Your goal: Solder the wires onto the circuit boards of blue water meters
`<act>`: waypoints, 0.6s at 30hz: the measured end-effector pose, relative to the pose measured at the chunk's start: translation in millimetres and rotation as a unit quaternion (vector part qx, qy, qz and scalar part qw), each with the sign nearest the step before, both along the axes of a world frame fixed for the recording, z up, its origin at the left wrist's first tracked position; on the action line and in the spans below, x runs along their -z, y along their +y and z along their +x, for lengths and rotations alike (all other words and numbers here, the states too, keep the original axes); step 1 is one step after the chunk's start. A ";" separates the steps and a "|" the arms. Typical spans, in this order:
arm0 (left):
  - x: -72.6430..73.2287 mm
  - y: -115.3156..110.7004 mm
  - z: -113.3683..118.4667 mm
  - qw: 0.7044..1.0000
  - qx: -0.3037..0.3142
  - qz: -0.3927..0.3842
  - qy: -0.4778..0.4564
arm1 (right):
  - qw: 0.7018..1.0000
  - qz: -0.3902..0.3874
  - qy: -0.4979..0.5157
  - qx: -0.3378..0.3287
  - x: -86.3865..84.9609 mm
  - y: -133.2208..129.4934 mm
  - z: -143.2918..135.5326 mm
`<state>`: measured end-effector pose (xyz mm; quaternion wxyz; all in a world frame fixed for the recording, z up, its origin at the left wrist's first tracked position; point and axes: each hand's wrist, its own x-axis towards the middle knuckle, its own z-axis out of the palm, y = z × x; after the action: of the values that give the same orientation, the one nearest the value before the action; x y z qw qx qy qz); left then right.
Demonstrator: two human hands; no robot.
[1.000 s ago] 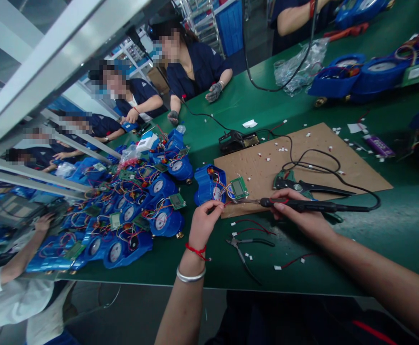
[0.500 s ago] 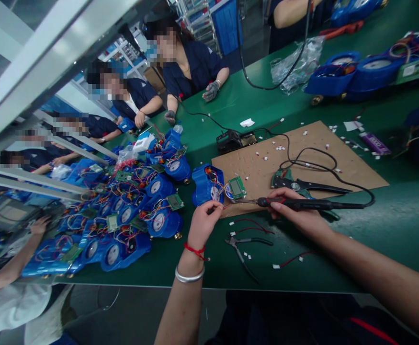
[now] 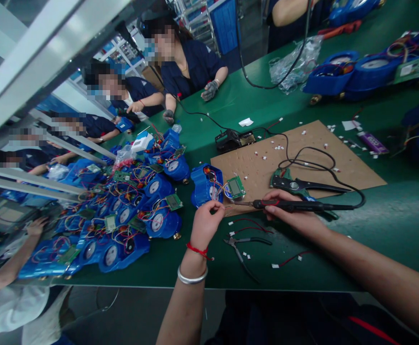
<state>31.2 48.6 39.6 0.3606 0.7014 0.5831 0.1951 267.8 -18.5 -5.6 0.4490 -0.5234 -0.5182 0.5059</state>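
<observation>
My right hand is closed round a black soldering iron, whose tip points left towards my left hand. The left fingers pinch a thin red wire close to that tip; whether the two touch I cannot tell. Just beyond the hands sits a blue meter body, with wires running to a small green circuit board with a display. Green-and-black wire strippers lie behind my right hand. Nearer me are grey side cutters and loose red wires with white connectors.
A brown cardboard sheet covers part of the green table. Many blue meters crowd the left side, and more stand at the far right. A black soldering-iron stand is behind the cardboard. Co-workers sit across the table.
The soldering iron in my right hand has moved slightly left, its tip closer to the left fingers. My left hand keeps its pinch. A co-worker's hand across the table has lifted.
</observation>
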 end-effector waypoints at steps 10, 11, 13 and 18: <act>2.1 0.4 3.7 1.000 -0.011 -0.001 0.014 | 1.000 0.006 -0.006 -0.007 -2.1 0.9 1.0; 2.3 0.4 3.6 1.000 -0.011 0.001 0.017 | 1.000 0.005 -0.005 -0.008 -1.9 0.8 1.1; 2.8 0.3 3.5 1.000 -0.011 0.004 0.022 | 1.000 0.005 -0.007 -0.007 -1.6 0.8 1.1; 2.9 -0.4 5.0 1.000 -0.011 0.007 0.021 | 1.000 0.005 -0.004 -0.006 -2.7 0.9 0.5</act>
<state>36.1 48.2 36.7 0.3409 0.7016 0.5967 0.1885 268.3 -17.7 -2.9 0.4464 -0.5203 -0.5253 0.5041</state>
